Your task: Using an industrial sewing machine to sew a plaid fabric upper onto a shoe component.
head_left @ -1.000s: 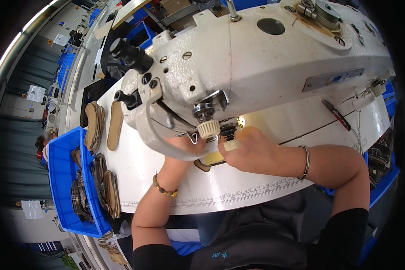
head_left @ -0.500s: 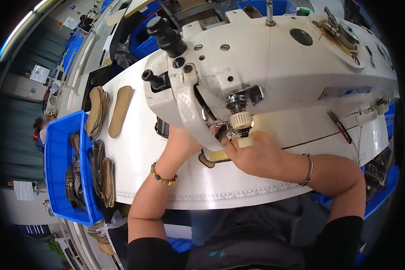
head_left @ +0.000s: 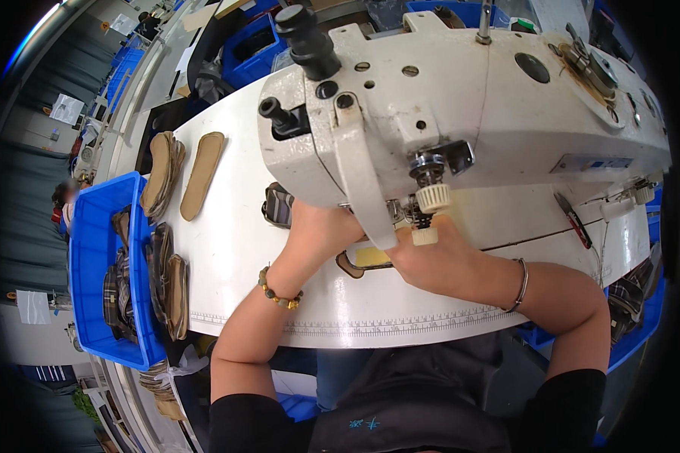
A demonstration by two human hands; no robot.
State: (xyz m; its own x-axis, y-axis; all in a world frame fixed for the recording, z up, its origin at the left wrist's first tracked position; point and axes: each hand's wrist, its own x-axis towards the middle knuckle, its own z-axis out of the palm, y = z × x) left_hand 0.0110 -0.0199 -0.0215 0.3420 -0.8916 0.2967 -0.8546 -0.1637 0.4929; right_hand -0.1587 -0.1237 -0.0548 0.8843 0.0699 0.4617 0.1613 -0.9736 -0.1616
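Observation:
A white sewing machine (head_left: 468, 98) stands over a white table with a printed ruler edge. My left hand (head_left: 323, 230) is beside the needle area, its fingertips hidden behind the machine's curved arm; striped dark fabric (head_left: 278, 202) lies just beyond it. My right hand (head_left: 434, 257) is curled under the tension knobs (head_left: 433, 198), fingers pressed on work that I cannot make out. A brown curved edge (head_left: 347, 264) and a yellow plate (head_left: 372, 257) show between my hands.
Tan sole-shaped pieces (head_left: 200, 174) and stacks (head_left: 161, 174) lie left, beside plaid bundles (head_left: 159, 264) and a blue bin (head_left: 87, 264). A red-black cutter (head_left: 573, 219) is at right, near another bin (head_left: 642, 325). A person (head_left: 68, 202) is at far left.
The striped fabric, not visible a second ago, now shows beyond my left hand. My left hand has shifted slightly away from me. The machine appears further right as the view moved.

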